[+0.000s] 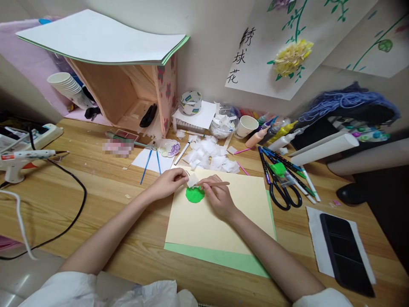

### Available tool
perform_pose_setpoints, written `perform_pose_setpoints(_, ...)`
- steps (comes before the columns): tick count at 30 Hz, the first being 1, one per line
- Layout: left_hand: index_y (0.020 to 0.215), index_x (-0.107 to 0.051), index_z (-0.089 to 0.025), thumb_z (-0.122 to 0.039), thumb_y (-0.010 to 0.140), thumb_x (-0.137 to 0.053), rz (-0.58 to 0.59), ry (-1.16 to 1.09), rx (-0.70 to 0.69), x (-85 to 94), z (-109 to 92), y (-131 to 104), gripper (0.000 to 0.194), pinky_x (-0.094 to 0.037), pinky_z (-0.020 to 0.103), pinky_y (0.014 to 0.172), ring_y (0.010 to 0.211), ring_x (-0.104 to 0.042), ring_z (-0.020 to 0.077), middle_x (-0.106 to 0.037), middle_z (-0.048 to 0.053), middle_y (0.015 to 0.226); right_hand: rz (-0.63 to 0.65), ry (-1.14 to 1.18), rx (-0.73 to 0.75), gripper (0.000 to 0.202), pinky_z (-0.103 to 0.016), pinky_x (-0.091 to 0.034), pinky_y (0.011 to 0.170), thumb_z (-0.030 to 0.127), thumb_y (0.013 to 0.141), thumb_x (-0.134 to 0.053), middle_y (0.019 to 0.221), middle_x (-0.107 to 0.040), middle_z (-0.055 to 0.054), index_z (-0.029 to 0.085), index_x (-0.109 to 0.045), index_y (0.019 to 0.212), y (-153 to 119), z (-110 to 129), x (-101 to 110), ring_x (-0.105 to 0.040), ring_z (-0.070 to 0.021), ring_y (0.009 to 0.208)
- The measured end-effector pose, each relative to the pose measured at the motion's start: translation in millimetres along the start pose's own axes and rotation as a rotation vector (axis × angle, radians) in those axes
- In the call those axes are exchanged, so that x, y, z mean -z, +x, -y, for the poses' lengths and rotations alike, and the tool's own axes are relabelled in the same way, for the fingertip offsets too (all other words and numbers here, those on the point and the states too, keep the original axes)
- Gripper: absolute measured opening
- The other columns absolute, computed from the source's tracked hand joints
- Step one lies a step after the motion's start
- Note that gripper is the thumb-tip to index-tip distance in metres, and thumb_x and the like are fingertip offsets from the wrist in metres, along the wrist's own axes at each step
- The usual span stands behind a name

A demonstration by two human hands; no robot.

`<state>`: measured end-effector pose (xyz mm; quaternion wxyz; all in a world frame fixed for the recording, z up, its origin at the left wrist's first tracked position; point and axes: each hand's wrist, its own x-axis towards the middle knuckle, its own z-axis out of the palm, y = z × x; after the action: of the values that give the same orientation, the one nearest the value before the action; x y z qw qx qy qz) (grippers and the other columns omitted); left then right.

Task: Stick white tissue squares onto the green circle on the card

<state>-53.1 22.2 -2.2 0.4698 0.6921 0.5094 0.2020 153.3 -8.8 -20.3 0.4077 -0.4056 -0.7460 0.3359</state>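
My left hand (171, 182) pinches a small square of white tissue paper (192, 180) by its left edge. In my right hand (217, 194) is a thin wooden stick (220, 183), its tip against or just by the paper square. Right below both lies a flat, round patch of bright green clay (195, 195) on a cream sheet of paper (223, 228). White bits show along the patch's upper edge, partly hidden by the paper square and fingers. A green sheet (217, 259) sticks out from under the cream one.
Loose white paper squares (207, 154) are heaped behind my hands. Scissors (284, 197), pens and green clay lie at the right, near a phone (347, 251). A glue gun (25, 160) with a black cable is at the left. Paint bottles (259, 135) and a paper cup (246, 126) stand behind.
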Motion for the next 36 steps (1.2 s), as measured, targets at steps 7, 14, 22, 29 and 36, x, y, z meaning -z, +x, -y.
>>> perform_pose_setpoints(7,0.074,-0.062,-0.018,-0.034,0.081,-0.047,0.057,0.285,-0.02,3.8,-11,9,0.023,-0.036,0.025,0.057,0.064,-0.052,0.0152,-0.06,0.002,0.07,-0.03,0.038,-0.038,0.024,-0.039,-0.044,0.076,0.024,0.094,-0.041,0.083,-0.066,-0.004,0.022,-0.064,0.09,-1,-1,0,-0.056,-0.0199,0.082)
perform_pose_setpoints(14,0.068,-0.061,-0.018,-0.028,0.074,-0.051,0.037,0.314,-0.031,2.6,-16,7,0.016,-0.037,0.026,0.057,0.064,-0.054,0.0155,-0.062,0.003,0.07,-0.179,0.093,-0.024,0.027,-0.038,-0.044,0.073,0.028,0.095,-0.037,0.079,-0.065,-0.004,0.023,-0.064,0.088,-6,-5,1,-0.057,-0.0203,0.078)
perform_pose_setpoints(22,0.071,-0.061,-0.018,-0.029,0.075,-0.051,0.009,0.334,-0.05,-1.2,-13,6,0.015,-0.037,0.026,0.059,0.066,-0.054,0.0152,-0.062,0.002,0.072,-0.003,0.02,-0.034,0.025,-0.037,-0.043,0.078,0.025,0.095,-0.038,0.084,-0.064,-0.004,0.024,-0.063,0.096,1,-1,1,-0.055,-0.0199,0.085)
perform_pose_setpoints(29,0.072,-0.061,-0.019,-0.03,0.075,-0.052,-0.048,0.318,-0.037,-6.3,-10,5,0.014,-0.038,0.026,0.059,0.066,-0.054,0.0153,-0.062,0.001,0.071,0.02,-0.057,0.009,0.025,-0.038,-0.043,0.077,0.025,0.095,-0.037,0.087,-0.065,-0.004,0.024,-0.062,0.097,0,-4,-1,-0.055,-0.0204,0.084)
perform_pose_setpoints(36,0.074,-0.059,-0.02,-0.031,0.079,-0.049,-0.082,0.388,-0.038,-10.9,-5,5,0.015,-0.035,0.025,0.058,0.067,-0.055,0.0152,-0.062,0.0,0.071,-0.004,-0.063,0.005,0.025,-0.038,-0.043,0.075,0.023,0.095,-0.037,0.086,-0.065,-0.004,0.023,-0.062,0.091,2,-3,-1,-0.055,-0.0202,0.084)
